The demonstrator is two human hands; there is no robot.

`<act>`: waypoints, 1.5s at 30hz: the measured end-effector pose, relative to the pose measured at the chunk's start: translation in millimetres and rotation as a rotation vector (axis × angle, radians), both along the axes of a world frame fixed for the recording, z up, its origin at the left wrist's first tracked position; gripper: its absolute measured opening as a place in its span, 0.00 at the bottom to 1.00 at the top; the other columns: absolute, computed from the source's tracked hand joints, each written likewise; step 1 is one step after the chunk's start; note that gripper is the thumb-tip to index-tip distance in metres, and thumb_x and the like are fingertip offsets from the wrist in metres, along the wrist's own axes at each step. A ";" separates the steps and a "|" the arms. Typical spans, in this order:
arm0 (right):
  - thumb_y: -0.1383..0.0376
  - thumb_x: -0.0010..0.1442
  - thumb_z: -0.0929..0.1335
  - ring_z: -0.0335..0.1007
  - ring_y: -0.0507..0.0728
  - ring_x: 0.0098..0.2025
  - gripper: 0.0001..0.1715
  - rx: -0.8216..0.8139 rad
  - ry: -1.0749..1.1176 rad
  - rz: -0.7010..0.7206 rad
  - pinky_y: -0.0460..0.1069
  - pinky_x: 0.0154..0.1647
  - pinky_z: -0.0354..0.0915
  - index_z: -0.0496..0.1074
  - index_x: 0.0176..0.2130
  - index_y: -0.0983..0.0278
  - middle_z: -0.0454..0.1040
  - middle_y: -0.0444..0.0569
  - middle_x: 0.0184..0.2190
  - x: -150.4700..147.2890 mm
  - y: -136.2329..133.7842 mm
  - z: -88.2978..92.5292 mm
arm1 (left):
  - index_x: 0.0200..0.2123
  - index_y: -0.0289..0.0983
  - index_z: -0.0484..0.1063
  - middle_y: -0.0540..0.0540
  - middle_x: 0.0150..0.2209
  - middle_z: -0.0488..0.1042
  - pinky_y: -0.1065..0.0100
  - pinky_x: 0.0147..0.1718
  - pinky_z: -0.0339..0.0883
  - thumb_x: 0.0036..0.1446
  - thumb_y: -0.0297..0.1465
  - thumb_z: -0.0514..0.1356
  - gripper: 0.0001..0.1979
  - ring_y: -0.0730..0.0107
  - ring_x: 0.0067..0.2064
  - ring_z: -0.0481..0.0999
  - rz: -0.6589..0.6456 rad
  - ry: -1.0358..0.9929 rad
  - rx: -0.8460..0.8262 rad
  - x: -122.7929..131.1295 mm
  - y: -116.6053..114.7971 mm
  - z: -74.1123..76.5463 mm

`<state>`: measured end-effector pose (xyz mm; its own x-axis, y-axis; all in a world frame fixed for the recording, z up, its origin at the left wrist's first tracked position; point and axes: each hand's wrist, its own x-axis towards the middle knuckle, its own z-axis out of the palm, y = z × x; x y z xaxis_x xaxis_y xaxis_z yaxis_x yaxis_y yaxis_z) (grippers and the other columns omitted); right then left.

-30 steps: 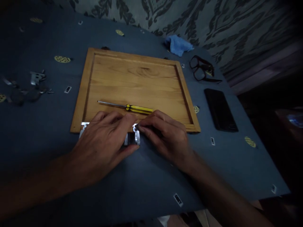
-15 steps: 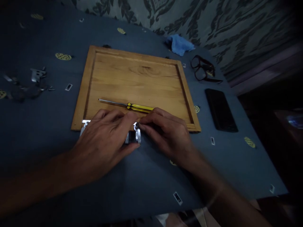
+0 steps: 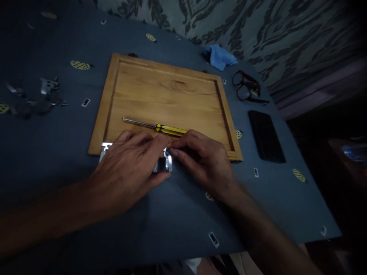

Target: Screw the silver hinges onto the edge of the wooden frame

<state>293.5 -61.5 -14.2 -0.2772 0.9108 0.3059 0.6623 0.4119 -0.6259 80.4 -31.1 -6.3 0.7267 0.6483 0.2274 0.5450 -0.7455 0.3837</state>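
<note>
A shiny silver metal part [image 3: 169, 162] lies at the near edge of the wooden tray [image 3: 236, 143], largely covered by my left hand [image 3: 126, 164]. That hand is closed over it, with the thumb along its near side; another bit of bright metal shows past the fingers at the left. At the part's right end, my right hand [image 3: 205, 160] pinches with thumb and forefinger. Whatever sits in that pinch is small and dark, too little to name. Just beyond both hands, a screwdriver [image 3: 172, 130] with a yellow and black handle rests in the tray.
Several loose metal pieces [image 3: 48, 86] lie at the left on the blue-grey tablecloth [image 3: 177, 229]. To the right are a black phone [image 3: 266, 135] and dark-framed glasses [image 3: 243, 91]. A blue cloth [image 3: 219, 57] sits by the patterned wall [image 3: 218, 23].
The view has shifted slightly. Both hands stay at the metal part in nearly the same pose, my left hand over it and my right hand pinching at its right end.
</note>
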 end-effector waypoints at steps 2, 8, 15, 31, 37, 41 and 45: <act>0.68 0.68 0.70 0.74 0.52 0.35 0.03 0.005 -0.006 0.002 0.46 0.36 0.66 0.76 0.39 0.64 0.77 0.45 0.33 -0.1 0.1 0.3 | 0.54 0.39 0.67 0.44 0.49 0.81 0.56 0.47 0.68 0.60 0.31 0.66 0.20 0.51 0.53 0.78 -0.001 0.004 0.006 0.0 0.2 -0.4; 0.67 0.68 0.70 0.75 0.53 0.35 0.03 0.010 0.003 -0.004 0.47 0.36 0.67 0.77 0.38 0.63 0.77 0.46 0.33 -1.1 0.3 -0.5 | 0.53 0.39 0.67 0.44 0.48 0.82 0.56 0.46 0.68 0.61 0.31 0.66 0.19 0.52 0.53 0.79 -0.008 0.005 0.030 0.4 0.7 -0.4; 0.69 0.66 0.71 0.74 0.53 0.34 0.03 0.029 0.028 -0.016 0.48 0.35 0.67 0.77 0.38 0.63 0.78 0.45 0.33 -0.9 1.2 -3.4 | 0.53 0.39 0.66 0.44 0.50 0.82 0.56 0.45 0.67 0.59 0.30 0.67 0.21 0.52 0.53 0.79 -0.010 -0.002 0.022 -0.4 0.2 -0.2; 0.66 0.68 0.71 0.73 0.52 0.34 0.04 0.022 -0.005 0.004 0.48 0.35 0.67 0.77 0.38 0.62 0.77 0.45 0.32 -0.9 -0.3 -1.6 | 0.53 0.38 0.67 0.42 0.49 0.81 0.56 0.45 0.67 0.61 0.31 0.65 0.18 0.51 0.52 0.79 -0.024 -0.002 0.016 -0.2 0.3 0.5; 0.66 0.68 0.70 0.73 0.53 0.33 0.04 0.050 -0.037 0.001 0.48 0.34 0.67 0.77 0.39 0.61 0.77 0.45 0.33 -1.8 -0.2 -1.2 | 0.54 0.38 0.67 0.42 0.50 0.81 0.56 0.46 0.67 0.60 0.30 0.66 0.20 0.51 0.53 0.79 -0.010 0.004 0.016 0.2 0.2 0.4; 0.67 0.68 0.70 0.73 0.53 0.34 0.03 0.071 -0.063 0.014 0.47 0.34 0.67 0.77 0.39 0.62 0.77 0.46 0.33 -3.1 0.0 -1.4 | 0.54 0.36 0.67 0.40 0.49 0.81 0.55 0.46 0.67 0.60 0.30 0.67 0.20 0.50 0.52 0.79 -0.015 -0.005 0.018 0.6 -0.1 0.0; 0.67 0.68 0.71 0.73 0.52 0.33 0.04 0.095 -0.066 0.026 0.47 0.34 0.66 0.77 0.38 0.64 0.77 0.47 0.33 -2.6 -0.1 -2.9 | 0.53 0.36 0.67 0.40 0.49 0.81 0.55 0.46 0.68 0.59 0.30 0.67 0.20 0.49 0.51 0.80 -0.007 0.001 0.027 0.8 0.0 -0.1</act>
